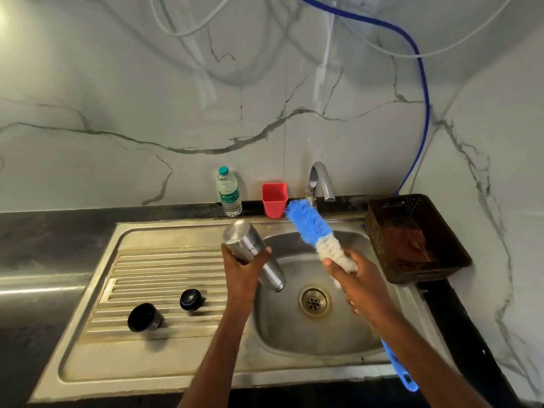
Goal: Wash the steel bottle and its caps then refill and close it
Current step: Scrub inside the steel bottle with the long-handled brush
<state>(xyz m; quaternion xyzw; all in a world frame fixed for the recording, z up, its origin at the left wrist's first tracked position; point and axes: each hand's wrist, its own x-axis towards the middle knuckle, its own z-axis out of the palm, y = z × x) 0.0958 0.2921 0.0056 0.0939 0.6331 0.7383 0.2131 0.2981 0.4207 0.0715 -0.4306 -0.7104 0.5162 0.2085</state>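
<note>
Here the steel bottle (251, 251) is tilted over the left rim of the sink basin (294, 334), base raised toward the back edge, open mouth pointing down toward the drain (314, 300). The left hand (245, 267) is wrapped around its middle, fingers curled over the far side and thumb on the near side. The right hand (351, 278) is closed around the white lower bristles of a bottle brush (312, 223), whose blue head points up toward the tap (321, 181); the blue handle runs down behind the forearm to the front edge of the sink.

Both caps lie on the ribbed drainboard (164, 278), left of the basin and well apart from the bottle: a black cup-shaped cap (144, 317) nearer the front left, and a smaller round black cap (191, 299) beside it toward the basin.

The bottle looks rigid and smooth, so when wet or soapy it will likely be slippery; a full wrap around the mid-body, as now, seems the safest hold, well clear of the narrow neck where the brush must enter. Empty, it is probably light. The brush bristles are soft and will bend, so it would steer better held by the stiff handle. The caps are small and could roll off the ribs.

A plastic water bottle (229, 192), a red cup (274, 200) and a dark basket (415, 240) stand along the back and right edges of the surface.
</note>
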